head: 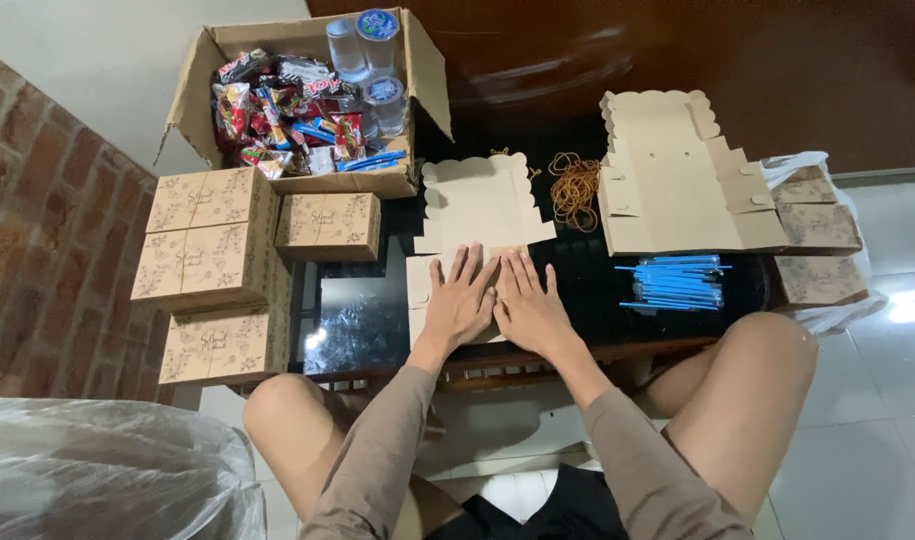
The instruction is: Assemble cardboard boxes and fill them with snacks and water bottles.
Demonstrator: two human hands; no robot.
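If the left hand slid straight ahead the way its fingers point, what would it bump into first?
Probably nothing but the flat cardboard box blank the left hand already presses; beyond that lies the open carton of snacks.

I see a carton of snacks (307, 105) behind-left of my hands (492, 300), straws (672, 283) right, rubber bands (574, 188) behind.

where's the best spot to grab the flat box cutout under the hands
Probably by its scalloped far edge, coming from above and beyond. The flat box cutout lies flush on the glass table; both the left hand and right hand press its near half, leaving that far edge free.
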